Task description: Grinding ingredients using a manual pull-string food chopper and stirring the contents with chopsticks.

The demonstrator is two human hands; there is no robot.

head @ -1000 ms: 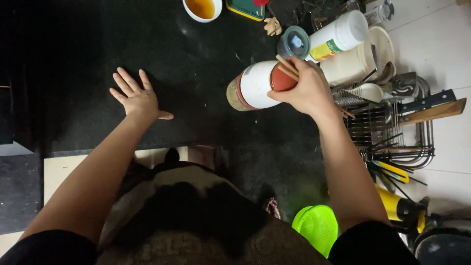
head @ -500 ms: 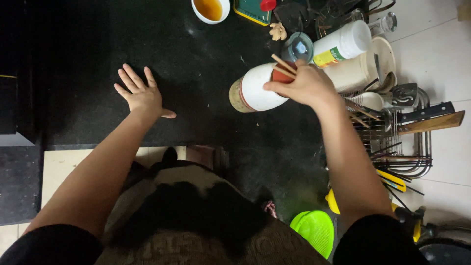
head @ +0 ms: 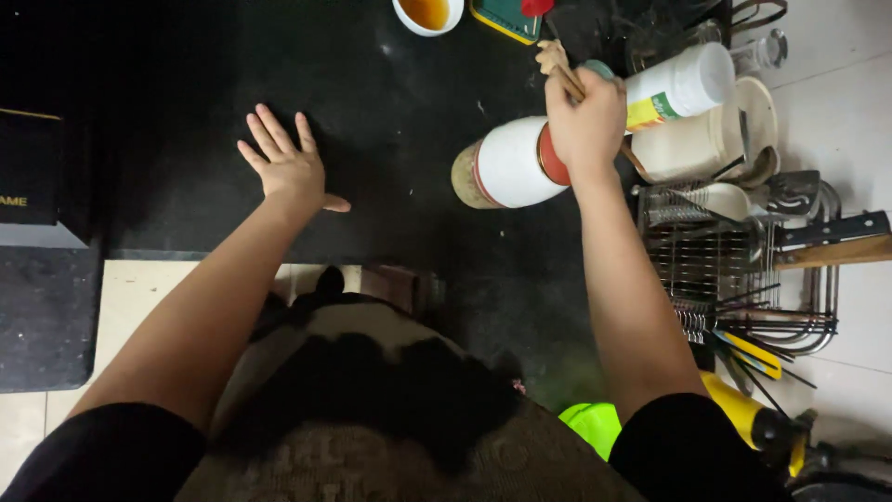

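My right hand (head: 585, 125) grips the red top end of a white cylindrical container (head: 511, 165) that is tilted over the black counter (head: 186, 102). The same hand also holds thin wooden sticks (head: 569, 82), which stick out past my knuckles. My left hand (head: 288, 165) lies flat on the counter with fingers spread, holding nothing, well to the left of the container.
A white bowl of amber liquid (head: 429, 13) sits at the far edge. A white bottle (head: 676, 88) and a white jug (head: 701, 139) lie by a wire dish rack (head: 743, 270) with utensils and a wooden-handled knife (head: 832, 240). A dark box (head: 32, 186) stands at the left.
My right hand has shifted along the container toward its red end and further from me. The left hand stays flat on the counter.
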